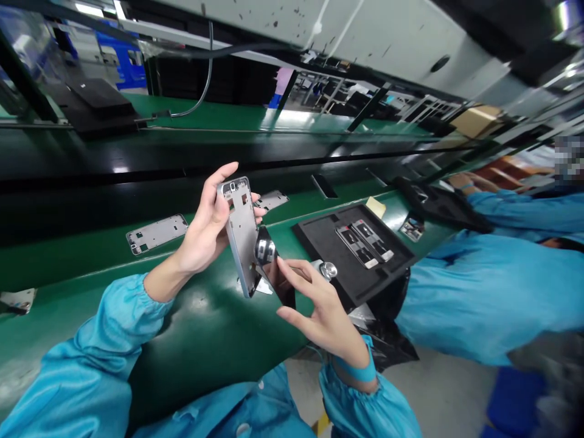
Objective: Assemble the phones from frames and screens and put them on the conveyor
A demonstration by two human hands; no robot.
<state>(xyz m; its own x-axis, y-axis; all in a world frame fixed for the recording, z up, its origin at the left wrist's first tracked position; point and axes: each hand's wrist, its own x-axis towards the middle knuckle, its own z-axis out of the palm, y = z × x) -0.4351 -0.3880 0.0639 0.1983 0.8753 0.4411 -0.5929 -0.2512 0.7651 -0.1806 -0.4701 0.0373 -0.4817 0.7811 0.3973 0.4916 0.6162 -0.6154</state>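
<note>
My left hand [205,228] is wrapped round a silver phone frame [241,234], held up and tilted above the bench with its inner side showing. Close against the lower part of the frame is a glossy black panel [278,277] that looks like a phone screen. The thumb and fingers of my right hand [317,301] pinch this panel; reflections show on its upper end. Behind my hands, one bare phone frame [157,233] lies to the left and a second frame [274,199], partly hidden by my fingers, to the right.
A black foam tray [319,237] holding two phone parts [365,243] lies at the right. Beside it stands a silver round-capped object [327,270]. A co-worker's blue sleeve [524,210] reaches in at far right. A dark slab-like phone part [324,186] rests on the conveyor strip behind.
</note>
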